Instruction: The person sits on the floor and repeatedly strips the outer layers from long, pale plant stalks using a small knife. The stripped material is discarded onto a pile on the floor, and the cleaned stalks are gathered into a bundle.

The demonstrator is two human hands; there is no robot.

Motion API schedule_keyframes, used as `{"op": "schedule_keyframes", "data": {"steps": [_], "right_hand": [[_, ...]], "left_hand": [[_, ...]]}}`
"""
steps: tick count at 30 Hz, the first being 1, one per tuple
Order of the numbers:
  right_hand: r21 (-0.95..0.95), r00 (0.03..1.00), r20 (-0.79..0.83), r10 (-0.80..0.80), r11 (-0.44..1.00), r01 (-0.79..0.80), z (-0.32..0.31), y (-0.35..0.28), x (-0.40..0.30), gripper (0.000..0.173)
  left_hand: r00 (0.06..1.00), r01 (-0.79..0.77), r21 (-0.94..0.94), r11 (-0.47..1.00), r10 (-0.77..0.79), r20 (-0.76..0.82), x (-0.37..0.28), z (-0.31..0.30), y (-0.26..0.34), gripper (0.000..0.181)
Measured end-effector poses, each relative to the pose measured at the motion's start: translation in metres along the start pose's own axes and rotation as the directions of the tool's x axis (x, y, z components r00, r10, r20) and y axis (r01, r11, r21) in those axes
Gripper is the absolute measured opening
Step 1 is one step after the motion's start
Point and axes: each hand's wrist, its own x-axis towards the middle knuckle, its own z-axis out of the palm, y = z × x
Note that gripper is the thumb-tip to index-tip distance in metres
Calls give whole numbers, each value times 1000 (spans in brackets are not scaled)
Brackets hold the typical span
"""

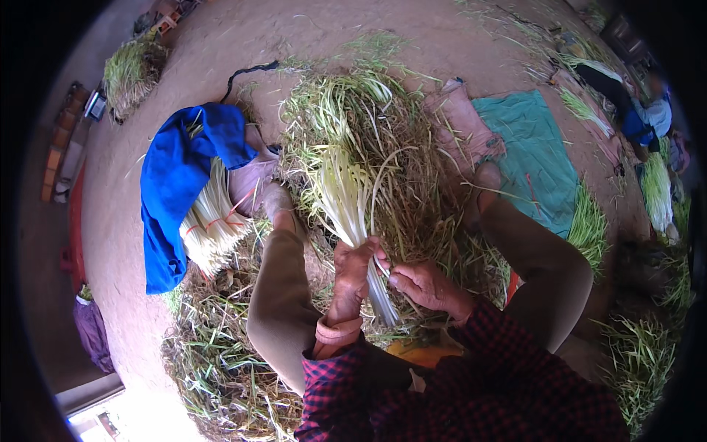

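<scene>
My left hand (353, 267) is closed around a bunch of pale-stemmed leafy greens (343, 193), its leaves pointing away from me and its white stalk ends toward my lap. Close by on the right, my right hand (422, 283) has thumb and fingertips pinched at a thin pale stalk beside the bunch. Beyond both hands lies a heap of loose stalks with brown, withered leaves (411, 177). Left of my legs, bundles of white stalks (215, 224) tied with red string lie partly under a blue cloth (171, 171).
Trimmings (232, 353) cover the floor at lower left. A green cloth (530, 160) lies beyond my right knee, with greens (588, 229) beside it. Another person (654, 113) sits at the far right among greens. A bundle (132, 72) stands at upper left.
</scene>
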Motion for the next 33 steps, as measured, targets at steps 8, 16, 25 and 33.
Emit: {"op": "schedule_keyframes", "data": {"steps": [8,16,25,33], "right_hand": [[-119,999,22,-45,992,47,-20,-8,-38,9],[-515,981,179,78,857,26,-28,51,-84,6],[-802,778,266,569,578,-149,-39,61,-91,16],[94,974,-159,161,985,-147,3,-44,-40,34]], "left_hand": [[988,-129,-32,991,126,-95,-3,2,3,9],[946,-276,-133,952,244,-212,-6,-13,27,8],[968,-170,-86,982,150,-199,-7,-23,38,5],[975,-163,-215,963,123,-185,-4,-21,22,9]]}}
